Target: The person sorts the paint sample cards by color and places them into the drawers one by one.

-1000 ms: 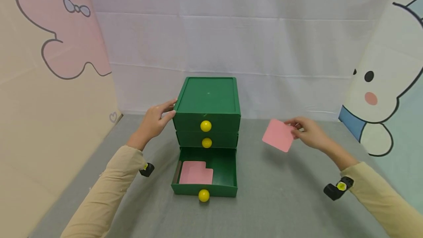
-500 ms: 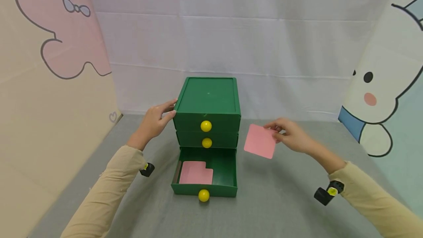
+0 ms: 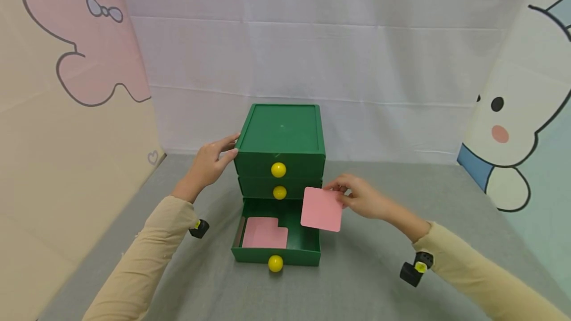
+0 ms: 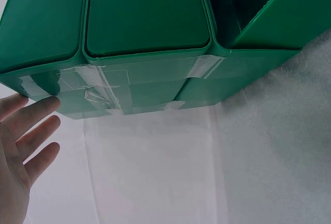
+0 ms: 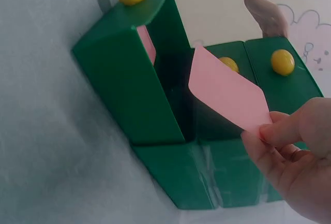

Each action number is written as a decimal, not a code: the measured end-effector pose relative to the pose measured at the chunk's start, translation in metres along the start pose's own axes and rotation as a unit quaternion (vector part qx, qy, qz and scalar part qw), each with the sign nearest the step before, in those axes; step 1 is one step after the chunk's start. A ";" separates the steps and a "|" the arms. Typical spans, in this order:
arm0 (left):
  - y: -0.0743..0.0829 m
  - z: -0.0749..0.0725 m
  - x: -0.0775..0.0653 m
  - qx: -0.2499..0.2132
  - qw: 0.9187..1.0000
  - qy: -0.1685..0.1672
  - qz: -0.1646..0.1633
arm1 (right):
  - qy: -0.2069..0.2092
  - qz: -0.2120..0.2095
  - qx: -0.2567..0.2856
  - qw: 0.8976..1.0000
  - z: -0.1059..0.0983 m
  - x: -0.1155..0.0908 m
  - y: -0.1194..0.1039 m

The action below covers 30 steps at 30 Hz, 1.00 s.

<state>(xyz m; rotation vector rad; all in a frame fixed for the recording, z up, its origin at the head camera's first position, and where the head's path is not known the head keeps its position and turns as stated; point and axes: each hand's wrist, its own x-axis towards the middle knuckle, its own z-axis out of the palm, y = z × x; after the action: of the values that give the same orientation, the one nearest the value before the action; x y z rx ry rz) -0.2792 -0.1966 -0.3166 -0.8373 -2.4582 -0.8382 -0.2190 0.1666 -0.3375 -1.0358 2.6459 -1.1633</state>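
Observation:
A green cabinet (image 3: 282, 130) with three stacked drawers and round yellow knobs stands on the grey cloth. Its bottom drawer (image 3: 296, 257) is pulled out, and pink cards (image 3: 260, 234) lie overlapping in the left part of it. My left hand (image 3: 208, 165) rests against the cabinet's upper left side, fingers extended; the left wrist view shows its fingertips at the taped side wall. Between thumb and fingers my right hand (image 3: 363, 197) pinches a pink square card (image 3: 321, 209) by its edge. That card hangs tilted above the drawer's right edge, apart from the cards inside.
Grey cloth (image 3: 379, 271) covers the table around the cabinet. Behind it hangs a white curtain (image 3: 312, 58). Printed cartoon panels close off both sides, a pink figure (image 3: 100, 58) left and a white one (image 3: 513, 113) right. The upper two drawers are closed.
My right hand has carried the pink card leftward and slightly down, from the right of the cabinet to over the drawer's right edge. My left hand has stayed in place.

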 end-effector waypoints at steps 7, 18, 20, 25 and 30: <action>0.000 -0.001 0.000 -0.001 1.000 0.003 0.003 | -0.024 -0.014 0.023 0.999 0.031 0.013 -0.006; 0.001 -0.001 -0.001 0.004 1.000 -0.002 0.003 | -0.051 -0.013 -0.020 0.998 0.074 0.025 -0.002; 0.001 -0.002 -0.001 0.002 1.000 0.000 0.003 | -0.048 -0.016 -0.036 0.998 0.079 0.027 -0.001; 0.001 -0.001 -0.002 0.003 1.000 0.003 0.003 | -0.052 -0.021 -0.081 0.995 0.088 0.032 0.002; 0.001 -0.001 -0.002 0.001 1.000 -0.001 -0.001 | -0.043 -0.025 -0.097 0.994 0.093 0.033 0.004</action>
<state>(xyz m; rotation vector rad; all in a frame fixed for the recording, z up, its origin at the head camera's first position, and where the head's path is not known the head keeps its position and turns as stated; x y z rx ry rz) -0.2774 -0.1976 -0.3163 -0.8339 -2.4613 -0.8363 -0.2170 0.0902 -0.4000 -1.1599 2.7201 -0.8610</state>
